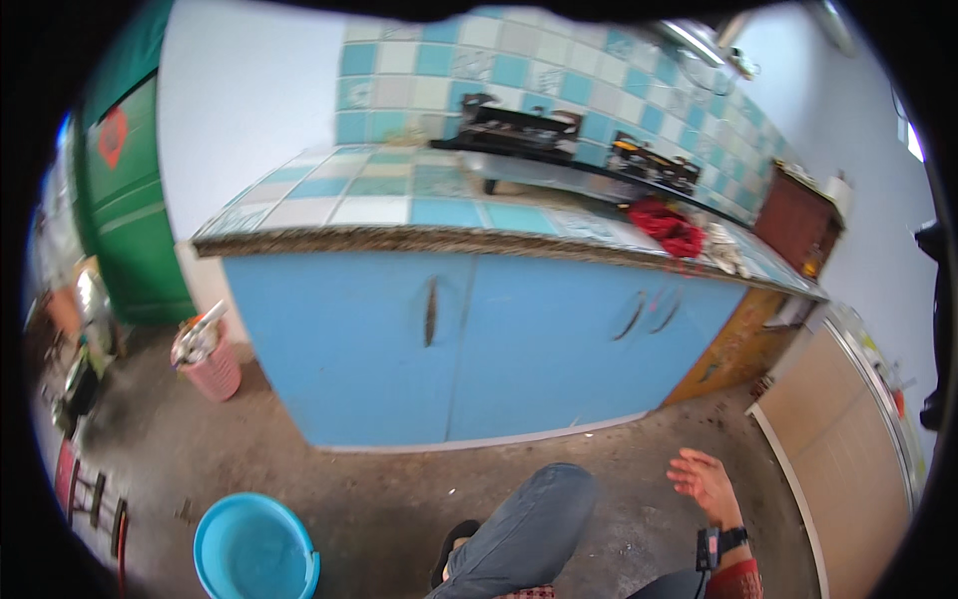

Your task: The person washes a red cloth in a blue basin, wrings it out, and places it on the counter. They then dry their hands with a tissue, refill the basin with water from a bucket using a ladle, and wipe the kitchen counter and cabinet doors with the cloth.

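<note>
My right hand point(702, 483) hangs in the air over the concrete floor, right of my bent knee, with its fingers apart and nothing in them. A black device is strapped to that wrist. My left hand is out of view. Before me stands a long counter with light-blue cabinet doors point(359, 352) and a blue-and-white tiled top point(367, 213). On the counter, a gas stove point(524, 176) shows two burners, and a red cloth or bag point(666, 227) lies at its right beside a whitish crumpled cloth point(724, 248). A light-blue plastic basin point(251, 550) rests on the floor at lower left.
A pink waste basket point(213, 371) filled with rubbish stands by the counter's left end, near a green door point(131, 202). Along the right runs a beige-fronted cabinet point(842, 442). A dark red box point(797, 217) sits at the counter's far right. A wooden stool point(93, 494) is at left.
</note>
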Tool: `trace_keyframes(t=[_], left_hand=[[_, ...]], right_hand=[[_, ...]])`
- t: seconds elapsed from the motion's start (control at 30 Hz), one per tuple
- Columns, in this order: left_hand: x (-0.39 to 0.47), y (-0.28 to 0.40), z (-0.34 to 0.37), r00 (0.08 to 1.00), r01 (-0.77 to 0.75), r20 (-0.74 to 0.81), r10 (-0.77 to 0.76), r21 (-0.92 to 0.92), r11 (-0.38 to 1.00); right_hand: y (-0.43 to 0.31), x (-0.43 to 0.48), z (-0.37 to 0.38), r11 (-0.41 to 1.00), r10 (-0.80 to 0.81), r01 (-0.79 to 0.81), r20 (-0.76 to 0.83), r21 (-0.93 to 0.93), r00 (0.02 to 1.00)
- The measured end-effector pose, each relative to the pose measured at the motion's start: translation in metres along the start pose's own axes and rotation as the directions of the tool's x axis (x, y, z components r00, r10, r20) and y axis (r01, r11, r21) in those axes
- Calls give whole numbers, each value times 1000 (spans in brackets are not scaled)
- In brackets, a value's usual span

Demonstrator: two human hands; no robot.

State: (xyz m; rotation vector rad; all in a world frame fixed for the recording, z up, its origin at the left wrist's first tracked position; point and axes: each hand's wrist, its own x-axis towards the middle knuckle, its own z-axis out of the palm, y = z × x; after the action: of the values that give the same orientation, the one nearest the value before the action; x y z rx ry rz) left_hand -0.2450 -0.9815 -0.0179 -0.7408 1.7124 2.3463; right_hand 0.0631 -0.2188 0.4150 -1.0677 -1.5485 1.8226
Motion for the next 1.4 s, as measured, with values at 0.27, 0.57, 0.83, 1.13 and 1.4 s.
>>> trace_keyframes(t=[0.27,0.57,0.83,1.13,1.4], left_hand=[[7,44,119,934,353,150,-323,-253,901],[-10,81,187,872,461,285,-397,-207,863],[-39,102,220,840,499,345,-420,-184,847],[-76,126,246,777,529,482,-405,-150,835],[-136,183,413,609,353,765,-210,-25,935]], right_hand=[[-147,75,74,753,-535,386,-155,-533,831],[-291,148,154,57,-870,452,178,-890,460],[-298,193,177,-190,-780,132,231,-973,582],[-299,164,148,-195,-970,589,242,-784,0],[-246,98,148,454,-891,890,-11,35,455]])
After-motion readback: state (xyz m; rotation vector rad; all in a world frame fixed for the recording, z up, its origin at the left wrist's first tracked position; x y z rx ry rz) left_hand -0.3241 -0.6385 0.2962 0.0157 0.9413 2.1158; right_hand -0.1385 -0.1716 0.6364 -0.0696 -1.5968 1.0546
